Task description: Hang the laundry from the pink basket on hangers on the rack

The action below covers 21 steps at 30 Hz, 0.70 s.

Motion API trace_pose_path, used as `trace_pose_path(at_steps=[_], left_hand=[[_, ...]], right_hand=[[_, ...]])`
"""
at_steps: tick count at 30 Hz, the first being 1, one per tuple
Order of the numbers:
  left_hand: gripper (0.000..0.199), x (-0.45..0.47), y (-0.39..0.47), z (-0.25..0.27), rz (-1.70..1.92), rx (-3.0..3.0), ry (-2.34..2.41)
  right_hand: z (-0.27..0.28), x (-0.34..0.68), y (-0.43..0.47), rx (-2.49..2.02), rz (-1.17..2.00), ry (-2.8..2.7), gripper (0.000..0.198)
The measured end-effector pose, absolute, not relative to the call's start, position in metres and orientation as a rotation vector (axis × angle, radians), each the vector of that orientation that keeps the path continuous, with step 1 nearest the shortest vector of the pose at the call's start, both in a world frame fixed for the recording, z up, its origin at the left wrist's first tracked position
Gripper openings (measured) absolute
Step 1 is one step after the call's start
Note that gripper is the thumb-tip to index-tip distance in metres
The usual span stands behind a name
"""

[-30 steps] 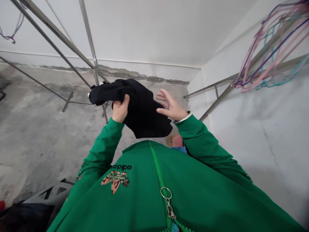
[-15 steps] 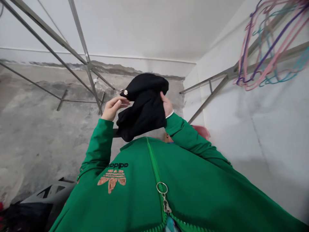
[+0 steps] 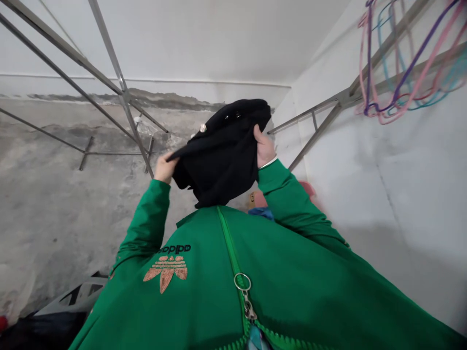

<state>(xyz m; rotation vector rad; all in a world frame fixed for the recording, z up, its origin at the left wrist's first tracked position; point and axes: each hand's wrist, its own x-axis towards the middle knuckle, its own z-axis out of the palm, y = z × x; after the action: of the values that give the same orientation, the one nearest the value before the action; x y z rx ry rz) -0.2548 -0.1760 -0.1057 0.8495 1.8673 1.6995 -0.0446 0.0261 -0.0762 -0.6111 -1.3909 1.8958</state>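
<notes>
A black garment with shiny round buttons (image 3: 222, 155) is stretched out in front of my chest, folded over itself so that I cannot tell its exact kind. My left hand (image 3: 166, 167) pinches a pointed edge of the cloth on the left. On the other side my right hand (image 3: 264, 147) grips the garment, thumb on top and the remaining fingers hidden behind the fabric. A few buttons show along the upper fold. The lower part of the cloth hangs loose near my green jacket (image 3: 197, 291).
A metal drying rack (image 3: 124, 92) stands on the concrete floor to the left. Pink, purple and blue hangers (image 3: 404, 92) hang from another metal frame (image 3: 343, 99) at right. Below my right arm are a pink basin (image 3: 307, 188) and a blue cloth (image 3: 261, 213).
My left hand has taken hold of the garment's left edge. Both hands now hold the cloth wider, and it has spread flatter and shifted right, showing more buttons.
</notes>
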Motion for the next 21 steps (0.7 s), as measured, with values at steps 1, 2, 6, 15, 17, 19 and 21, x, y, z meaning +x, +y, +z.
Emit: trace_pose_path(at_steps=[1,2,6,15,17,19,21], left_hand=[[0.026,-0.267,-0.179,-0.093,1.732,0.825,1.899],[0.023,-0.277,-0.181,-0.079,1.759,0.805,1.934],[0.014,-0.290,-0.182,-0.024,1.760,0.895,1.986],[0.015,-0.292,-0.153,0.029,2.025,0.938,1.926],[0.026,-0.299,-0.147,0.028,2.035,0.942,1.909],[0.036,-0.308,-0.142,0.024,2.006,0.946,1.895],[0.046,-0.315,-0.139,0.018,1.975,0.942,1.900]], right_hand=[[-0.077,-0.040,0.031,-0.608,1.891,-1.395,0.051],[-0.079,-0.037,0.036,-0.614,1.879,-1.399,0.049],[-0.090,-0.032,0.052,-0.725,1.836,-1.388,0.042],[-0.051,-0.035,0.080,-0.709,1.825,-0.914,0.019],[-0.028,-0.032,0.079,-0.670,1.950,-0.846,0.034],[-0.004,-0.027,0.077,-0.609,2.070,-0.835,0.049],[0.017,-0.024,0.074,-0.538,2.131,-0.872,0.054]])
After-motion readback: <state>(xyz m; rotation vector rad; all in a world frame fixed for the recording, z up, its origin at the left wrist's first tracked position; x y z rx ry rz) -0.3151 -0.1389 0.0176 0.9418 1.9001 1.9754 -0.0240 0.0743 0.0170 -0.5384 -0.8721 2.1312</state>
